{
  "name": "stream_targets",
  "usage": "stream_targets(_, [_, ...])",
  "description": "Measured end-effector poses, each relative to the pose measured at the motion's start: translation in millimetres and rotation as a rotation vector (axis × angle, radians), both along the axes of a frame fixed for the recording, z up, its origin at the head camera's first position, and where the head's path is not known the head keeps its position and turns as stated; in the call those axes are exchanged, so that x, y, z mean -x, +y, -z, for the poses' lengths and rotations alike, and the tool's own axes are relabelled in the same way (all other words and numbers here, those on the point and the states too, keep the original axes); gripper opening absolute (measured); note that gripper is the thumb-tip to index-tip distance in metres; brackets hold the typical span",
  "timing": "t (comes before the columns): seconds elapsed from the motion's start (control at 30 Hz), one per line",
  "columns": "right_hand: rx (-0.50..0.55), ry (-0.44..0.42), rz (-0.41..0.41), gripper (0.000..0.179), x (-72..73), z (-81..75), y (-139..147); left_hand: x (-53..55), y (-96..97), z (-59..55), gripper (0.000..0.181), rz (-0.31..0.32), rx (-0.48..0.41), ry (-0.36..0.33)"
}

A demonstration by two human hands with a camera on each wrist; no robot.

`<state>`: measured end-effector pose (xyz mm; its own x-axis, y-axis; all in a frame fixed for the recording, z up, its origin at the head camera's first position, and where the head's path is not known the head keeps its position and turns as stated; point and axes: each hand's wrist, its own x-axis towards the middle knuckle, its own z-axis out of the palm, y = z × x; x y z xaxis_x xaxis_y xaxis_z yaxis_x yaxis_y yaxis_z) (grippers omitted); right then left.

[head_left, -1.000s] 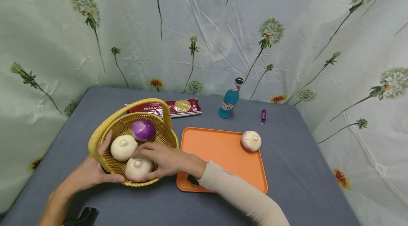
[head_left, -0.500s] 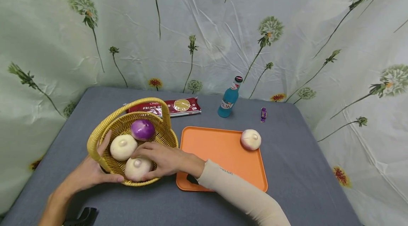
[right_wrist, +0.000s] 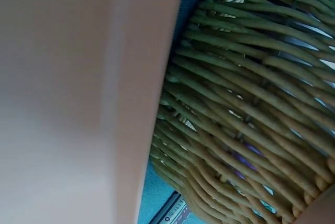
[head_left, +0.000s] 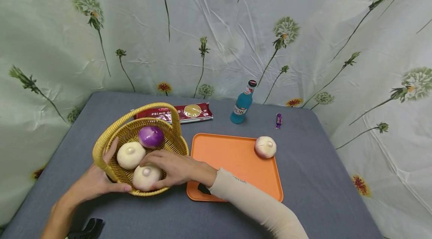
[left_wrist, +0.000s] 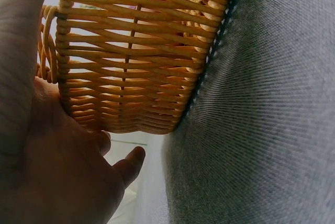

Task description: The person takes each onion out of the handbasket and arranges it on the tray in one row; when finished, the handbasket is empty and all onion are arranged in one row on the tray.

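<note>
Left of centre in the head view: yellow wicker basket, arched handle, three onions inside. Lowest is the pale onion, cream with faint pink blush, blunt stub on top; right hand grips it, fingers curled over. Above it, plain cream onion and glossy purple onion. Left hand spread against basket's left side, fingers straight. Left wrist view: tan weave, gaps between strands, upper centre; hand at left. Right wrist view: weave fills right side, purple patch showing through.
</note>
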<state>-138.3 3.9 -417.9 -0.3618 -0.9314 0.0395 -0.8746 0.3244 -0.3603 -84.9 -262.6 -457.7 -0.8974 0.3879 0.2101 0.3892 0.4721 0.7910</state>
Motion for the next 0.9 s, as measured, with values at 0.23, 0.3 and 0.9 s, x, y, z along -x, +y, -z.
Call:
stream_targets(0.23, [0.033, 0.002, 0.001, 0.060, 1.8, 0.7, 2, 1.3, -0.6, 0.1, 0.148, -0.006, 0.008, 0.002])
stream_targets(0.3, [0.036, 0.003, 0.007, 0.059, 1.7, 0.7, 3, 1.4, -0.8, 0.4, 0.148, -0.008, 0.012, 0.001])
stream_targets(0.9, [0.234, -0.015, 0.036, 0.061, -1.9, -8.7, 15, -0.5, -1.4, 0.5, 0.149, -0.016, 0.029, 0.016])
